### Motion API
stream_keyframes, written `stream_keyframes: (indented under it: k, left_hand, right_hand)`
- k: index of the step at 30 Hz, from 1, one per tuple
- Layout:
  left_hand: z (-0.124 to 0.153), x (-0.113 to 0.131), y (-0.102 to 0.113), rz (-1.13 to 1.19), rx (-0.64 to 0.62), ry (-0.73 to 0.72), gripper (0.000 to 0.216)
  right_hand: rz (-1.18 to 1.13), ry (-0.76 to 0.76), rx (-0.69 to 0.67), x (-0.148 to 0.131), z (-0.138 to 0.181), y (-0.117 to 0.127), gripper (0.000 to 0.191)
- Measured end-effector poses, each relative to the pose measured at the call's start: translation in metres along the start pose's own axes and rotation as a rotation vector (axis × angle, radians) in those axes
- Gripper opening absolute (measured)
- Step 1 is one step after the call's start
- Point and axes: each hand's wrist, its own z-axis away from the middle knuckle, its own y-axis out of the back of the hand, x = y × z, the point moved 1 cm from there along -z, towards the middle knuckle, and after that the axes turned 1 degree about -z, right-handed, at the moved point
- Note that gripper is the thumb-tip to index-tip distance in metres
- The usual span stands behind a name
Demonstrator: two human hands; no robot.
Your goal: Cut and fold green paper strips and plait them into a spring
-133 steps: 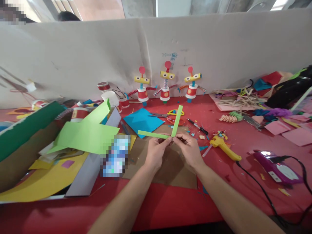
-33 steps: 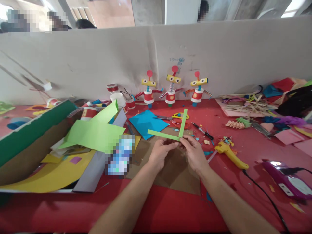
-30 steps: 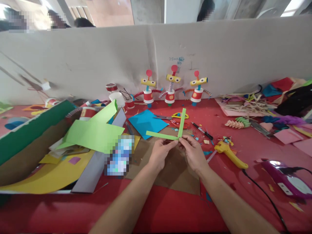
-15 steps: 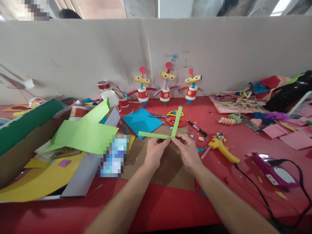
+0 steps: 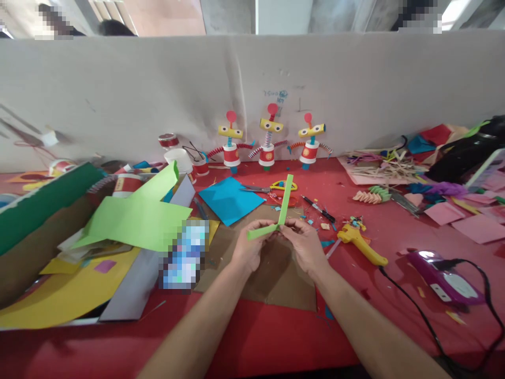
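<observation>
Both my hands meet above a brown cardboard sheet [image 5: 288, 284], pinching light green paper strips [image 5: 285, 200] where they join at an angle. One strip points away from me; the other runs left across the fingers of my left hand [image 5: 252, 247]. My right hand [image 5: 302, 242] grips the joint from the other side with thumb and fingers. The fingertips partly hide the joint. Beyond my hands lie a blue paper square [image 5: 232, 200] and scissors [image 5: 282, 186] with yellow and orange handles.
Three paper-cup figures [image 5: 268, 155] stand along the white partition [image 5: 158, 84]. To the right are a yellow glue gun [image 5: 363, 247], a black pen [image 5: 319, 208] and a purple power socket [image 5: 445, 279] with a cord. At left, a box [image 5: 130, 289] holds coloured paper, beside a blurred phone-like thing [image 5: 185, 255].
The left-pointing green strip has swung toward me and now lies over my left fingers. The upright strip stays much as it was. Both hands remain close together at the joint.
</observation>
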Motion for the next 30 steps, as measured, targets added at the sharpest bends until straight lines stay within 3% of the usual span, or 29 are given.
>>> stream_keyframes:
  k: [6,11,17,20,24,30]
  left_hand:
    - [0.001,0.004,-0.001,-0.08,0.013,0.017,0.025]
    - [-0.001,0.004,-0.001,-0.099,0.02,-0.016,0.026]
    - [-0.002,0.001,-0.002,-0.078,0.041,-0.105,0.022]
    - [0.0,0.001,-0.004,-0.06,0.029,-0.123,0.023]
    - [0.001,0.0,-0.004,-0.015,-0.018,-0.068,0.025]
    - [0.002,0.003,-0.003,0.004,-0.053,0.024,0.023]
  right_hand:
    - [0.05,0.087,-0.033,-0.001,0.002,0.001,0.016]
    - [0.301,0.217,-0.017,-0.009,0.004,0.001,0.015]
    - [0.152,0.086,-0.064,-0.01,0.008,-0.007,0.026]
    - [0.078,0.071,-0.016,-0.008,0.007,-0.008,0.026]
    - [0.02,0.05,0.044,-0.004,0.004,-0.006,0.02]
    - [0.057,0.047,0.01,-0.003,0.003,-0.002,0.017]
